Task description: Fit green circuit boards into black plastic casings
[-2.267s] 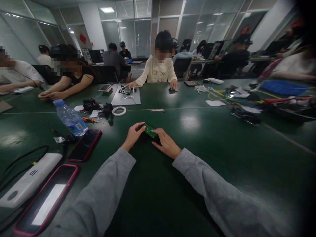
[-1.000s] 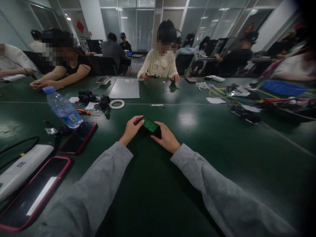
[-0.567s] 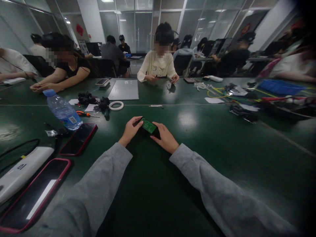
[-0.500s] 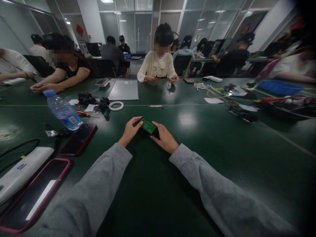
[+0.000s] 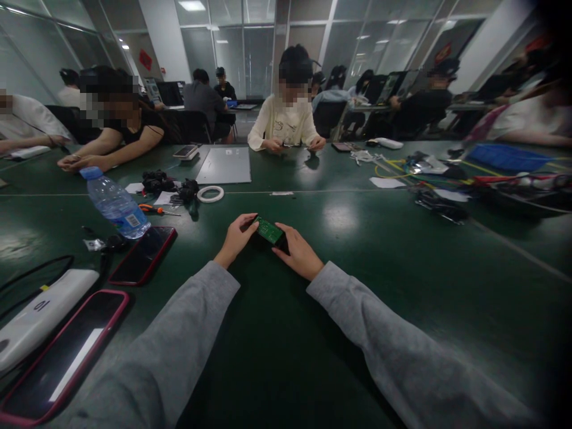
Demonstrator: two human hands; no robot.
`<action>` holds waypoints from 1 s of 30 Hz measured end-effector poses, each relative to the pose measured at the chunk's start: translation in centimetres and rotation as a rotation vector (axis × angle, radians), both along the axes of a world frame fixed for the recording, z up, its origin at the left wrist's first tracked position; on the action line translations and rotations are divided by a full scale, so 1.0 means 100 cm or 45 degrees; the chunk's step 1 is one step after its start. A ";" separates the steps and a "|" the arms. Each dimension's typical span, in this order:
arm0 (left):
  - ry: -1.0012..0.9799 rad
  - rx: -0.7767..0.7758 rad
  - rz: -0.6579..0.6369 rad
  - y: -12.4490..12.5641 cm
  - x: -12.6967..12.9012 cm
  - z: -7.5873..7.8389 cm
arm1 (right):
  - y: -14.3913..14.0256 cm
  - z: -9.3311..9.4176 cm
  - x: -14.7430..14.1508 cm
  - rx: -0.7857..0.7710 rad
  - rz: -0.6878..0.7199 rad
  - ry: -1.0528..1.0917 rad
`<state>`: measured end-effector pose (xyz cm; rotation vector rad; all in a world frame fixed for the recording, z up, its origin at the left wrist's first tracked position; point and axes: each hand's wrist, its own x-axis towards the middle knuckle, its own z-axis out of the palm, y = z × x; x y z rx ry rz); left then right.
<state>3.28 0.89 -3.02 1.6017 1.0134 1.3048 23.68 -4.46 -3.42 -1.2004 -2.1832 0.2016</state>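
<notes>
Both hands grip a small green board (image 5: pixel 269 230) over the middle of the table (image 5: pixel 402 262): the left hand (image 5: pixel 236 238) pinches its left end, the right hand (image 5: pixel 298 254) its right (fingers closed on it). A bottle (image 5: pixel 115 204) and a phone (image 5: pixel 143 254) lie to the left.

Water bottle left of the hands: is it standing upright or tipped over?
Tipped. The water bottle lies slanted on the green table, blue cap up and to the left, its base resting against the nearer red-cased phone.
</notes>
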 end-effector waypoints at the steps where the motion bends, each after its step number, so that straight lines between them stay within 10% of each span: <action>1: 0.004 0.001 0.003 0.000 0.000 0.000 | 0.000 0.000 0.000 0.000 0.002 0.004; 30: 0.175 0.109 0.101 0.003 0.000 -0.006 | -0.004 0.007 -0.002 0.031 -0.039 0.069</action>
